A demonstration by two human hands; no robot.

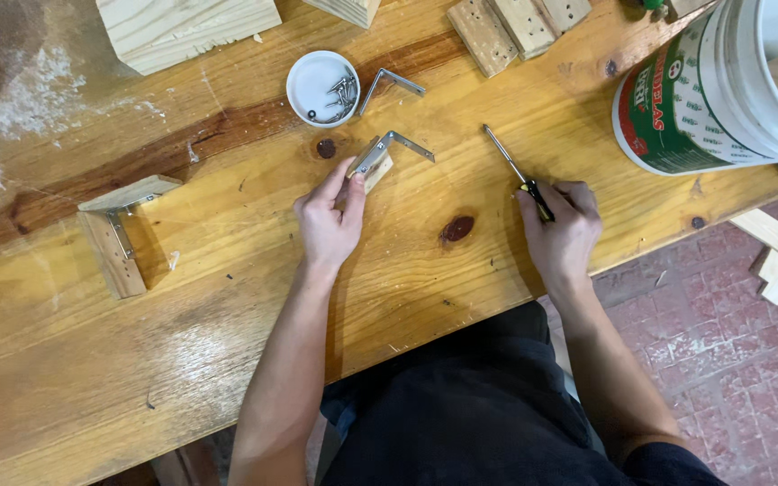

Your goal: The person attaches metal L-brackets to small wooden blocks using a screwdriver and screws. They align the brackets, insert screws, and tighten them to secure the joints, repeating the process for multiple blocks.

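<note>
The left hand (328, 225) rests on the wooden table (227, 297), its thumb and fingers pinched around a small wooden block (376, 170) with a metal corner bracket (398, 144) lying against its top; the block sits near the middle of the table, just beyond the fingertips. The right hand (562, 232) lies further right, near the table's edge, with its fingers curled tight around the dark handle of a screwdriver (517, 171), whose thin metal shaft points away and to the left, resting low over the wood. Beyond the left hand stands a small white dish (321, 87) holding a few screws, and just to its right lies a second loose bracket (389, 84). To the far left, well apart from both hands, two wooden pieces joined at a right angle (119, 229) stand on the table. A large white bucket (731, 81) lies on its side at the far right corner, and several wood offcuts (515, 27) sit along the far edge.
</note>
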